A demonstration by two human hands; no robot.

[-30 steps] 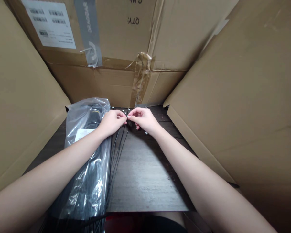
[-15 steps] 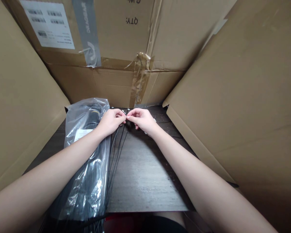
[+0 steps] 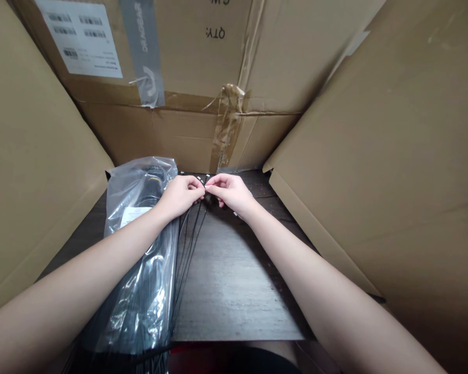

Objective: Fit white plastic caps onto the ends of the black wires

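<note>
Thin black cords point(image 3: 191, 244), several strands, gathered at their upper ends between the two hands and running down and toward the wearer across the table, some lying over the edge of the bag; the upper ends carry small pale tips, too small to make out. Left hand point(image 3: 181, 196): mostly closed, fingers curled, fingertips and thumb pinched on the cords. Right hand point(image 3: 231, 195): likewise nearly closed, fingertips pinched on the same gathered point, just beside the left hand's fingertips, with the exact grip partly hidden by the fingers. Clear plastic bag point(image 3: 140, 182): lies directly under and beside the left forearm, holding dark coiled contents and a white paper slip point(image 3: 133, 215). Dark wood-grain table point(image 3: 234, 296): carries the bag and cords. Cardboard carton panel point(image 3: 179, 137): stands upright behind the hands, bearing a white barcode label point(image 3: 78, 39), a grey tape strip point(image 3: 142, 52), a torn brown packing tape seam point(image 3: 228, 124) and a printed "QTY:" marking point(image 3: 215, 33). Cardboard flaps: one at left point(image 3: 35, 156) and one at right point(image 3: 374, 156), both leaning in at an angle on either side of the table.
</note>
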